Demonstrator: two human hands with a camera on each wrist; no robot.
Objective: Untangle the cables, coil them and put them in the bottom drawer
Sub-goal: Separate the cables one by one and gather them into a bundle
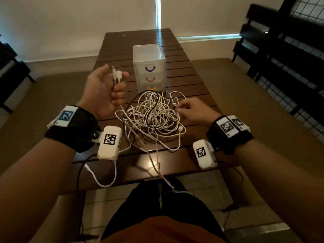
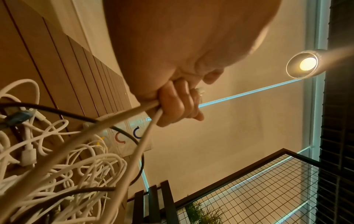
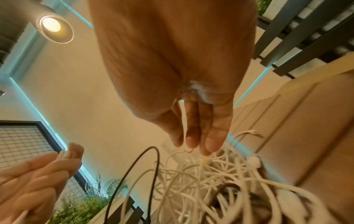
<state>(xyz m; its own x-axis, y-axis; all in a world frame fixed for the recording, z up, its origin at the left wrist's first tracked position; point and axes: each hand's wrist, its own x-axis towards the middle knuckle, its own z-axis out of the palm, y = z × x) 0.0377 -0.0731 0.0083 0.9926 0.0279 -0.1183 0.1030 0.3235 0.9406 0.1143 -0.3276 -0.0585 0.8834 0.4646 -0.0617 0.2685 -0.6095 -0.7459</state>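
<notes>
A tangle of white cables and one black cable [image 1: 152, 116] lies on the dark slatted table [image 1: 185, 76], just in front of a translucent three-drawer unit [image 1: 149, 67]. Its bottom drawer has a yellow handle [image 1: 152, 88] and looks closed. My left hand [image 1: 119, 81] is raised left of the unit and grips white cable ends, whose plugs [image 1: 117, 74] stick out above the fist. From the fist [image 2: 176, 109] two taut white strands run down into the pile. My right hand [image 1: 180, 109] sits at the pile's right edge, and a thin white cable passes between its fingers [image 3: 193, 133].
White and black cable ends [image 1: 105, 183] hang over the table's near edge above my legs [image 1: 157, 207]. Black slatted and wire-mesh racks [image 1: 289, 58] stand to the right, with dark furniture [image 1: 10, 67] at the left. A lit lamp [image 2: 304, 65] hangs overhead.
</notes>
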